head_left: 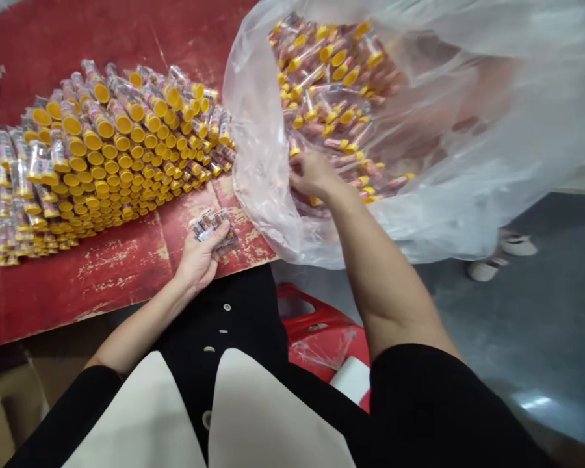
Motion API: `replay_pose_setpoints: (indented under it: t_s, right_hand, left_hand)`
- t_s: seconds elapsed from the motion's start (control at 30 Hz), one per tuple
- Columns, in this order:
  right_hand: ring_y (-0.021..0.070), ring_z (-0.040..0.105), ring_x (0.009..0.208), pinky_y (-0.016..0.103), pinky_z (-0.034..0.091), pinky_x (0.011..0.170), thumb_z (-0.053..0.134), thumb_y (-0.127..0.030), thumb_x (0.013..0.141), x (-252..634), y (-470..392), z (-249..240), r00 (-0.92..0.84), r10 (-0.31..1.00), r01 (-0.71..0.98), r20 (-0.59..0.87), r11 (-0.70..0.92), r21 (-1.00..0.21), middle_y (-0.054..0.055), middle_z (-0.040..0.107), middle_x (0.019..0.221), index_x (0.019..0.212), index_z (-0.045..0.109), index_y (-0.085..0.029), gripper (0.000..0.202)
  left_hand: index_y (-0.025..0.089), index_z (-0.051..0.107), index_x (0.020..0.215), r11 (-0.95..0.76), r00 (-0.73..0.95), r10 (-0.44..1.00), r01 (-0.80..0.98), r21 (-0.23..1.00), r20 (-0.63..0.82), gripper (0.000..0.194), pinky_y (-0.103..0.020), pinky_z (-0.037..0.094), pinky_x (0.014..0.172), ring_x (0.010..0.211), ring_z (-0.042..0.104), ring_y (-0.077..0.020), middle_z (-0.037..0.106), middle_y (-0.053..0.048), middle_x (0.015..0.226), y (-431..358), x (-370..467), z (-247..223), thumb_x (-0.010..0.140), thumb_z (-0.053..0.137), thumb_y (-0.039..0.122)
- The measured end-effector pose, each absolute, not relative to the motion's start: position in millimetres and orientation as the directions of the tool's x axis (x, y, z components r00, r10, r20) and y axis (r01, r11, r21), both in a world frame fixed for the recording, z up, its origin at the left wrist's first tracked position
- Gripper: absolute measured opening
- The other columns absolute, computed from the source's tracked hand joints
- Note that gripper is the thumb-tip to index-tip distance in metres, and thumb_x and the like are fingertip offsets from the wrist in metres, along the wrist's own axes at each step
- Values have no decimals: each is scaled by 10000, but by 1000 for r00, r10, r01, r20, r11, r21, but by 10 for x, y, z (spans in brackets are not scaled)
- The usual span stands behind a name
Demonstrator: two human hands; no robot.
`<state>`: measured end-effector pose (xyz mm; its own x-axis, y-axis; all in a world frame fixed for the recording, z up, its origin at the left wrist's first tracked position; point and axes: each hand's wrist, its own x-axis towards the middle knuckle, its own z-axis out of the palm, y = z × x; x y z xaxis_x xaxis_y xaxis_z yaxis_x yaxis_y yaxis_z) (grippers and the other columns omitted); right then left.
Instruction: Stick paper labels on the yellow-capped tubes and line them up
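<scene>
While the left hand grips a small bunch of flat, multicoloured printed pieces with its thumb pressed across their top, the right hand reaches inside a large, translucent white plastic bag. The right hand's fingers are curled down among the bag's contents, near a yellow cap; whether they have hold of anything, I cannot tell. Those contents are slim, clear tubes with round yellow caps and pinkish filling, lying loose and pointing in many directions.

The 2 hands are apart, the left just above the near edge of a worn red table whose surface has pale, scuffed patches. To the left of the bag, on the same table, rises a broad stack of clear, printed tubes with yellow round ends. Most of them lie on their sides, with their yellow ends facing the person; some at the top and left sit at odd angles.

Below the bag is a red plastic stool bearing crumpled clear film and a white, flat-sided object. On the grey floor at right are 2 white shoes.
</scene>
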<state>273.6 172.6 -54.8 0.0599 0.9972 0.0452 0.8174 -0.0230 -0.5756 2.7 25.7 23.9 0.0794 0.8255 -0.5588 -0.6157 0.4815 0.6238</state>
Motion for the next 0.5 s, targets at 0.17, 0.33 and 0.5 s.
replay_pose_setpoints:
  t_s: [0.17,0.33,0.5]
  right_hand:
    - [102,574,802,274,492,783,592,-235,881,2349,1037,-254,197,933,390,301,207,-897,38,630,935,1027,562,-216,150]
    - [97,569,708,263,503,708,807,-425,745,1414,268,20,11,995,26,98,98,-995,-17,599,789,973,669,-190,356]
    - [135,647,861,289,554,848,748,-454,779,1123,305,86,134,990,-173,33,56,-983,21,689,891,867,662,-192,290]
  left_hand:
    - [143,664,846,378,-20,848,-679,630,-530,332,-255,561,831,661,659,-58,709,55,748,250,0,258,609,894,174]
    - [147,685,833,290,-31,894,-721,630,-447,326,-198,534,793,759,673,-66,721,41,807,305,50,221,593,904,169]
    - [198,708,810,305,-25,903,-665,682,-428,237,-225,557,866,824,680,-73,758,52,879,311,105,321,656,886,216]
